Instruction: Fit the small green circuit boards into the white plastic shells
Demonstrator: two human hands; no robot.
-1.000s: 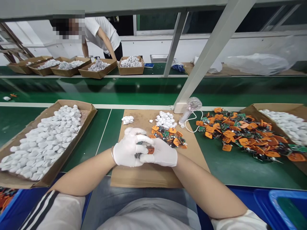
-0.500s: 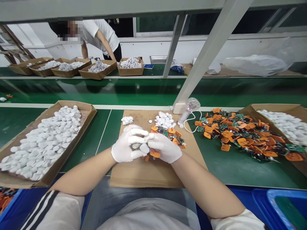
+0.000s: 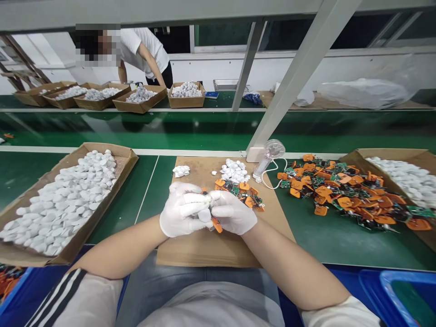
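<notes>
Both my hands wear white gloves and meet above a sheet of brown cardboard (image 3: 218,254). My left hand (image 3: 182,211) is closed round a small rounded white piece (image 3: 204,215). The fingers of my right hand (image 3: 235,212) are pinched against it, with an orange-tabbed part (image 3: 216,225) sticking out below them. Gloves cover most of both pieces, so I cannot tell whether they are joined. Beyond my right hand lie a small heap of orange-tabbed circuit board parts (image 3: 244,186) and a pile of white pieces (image 3: 234,170). A smaller white cluster (image 3: 181,170) lies past my left hand.
A cardboard tray (image 3: 127,164) of white pieces stands at left. On the right are a large heap of orange-tabbed boards (image 3: 340,186) and another cardboard tray (image 3: 402,154). A small clear fan (image 3: 272,152) stands by the slanted post (image 3: 289,77). Across the bench a person (image 3: 150,52) leans over boxes.
My left fingers have closed in further round the white piece. The orange tab has tilted and shifted slightly left and down. Both hands have otherwise stayed close together in nearly the same place.
</notes>
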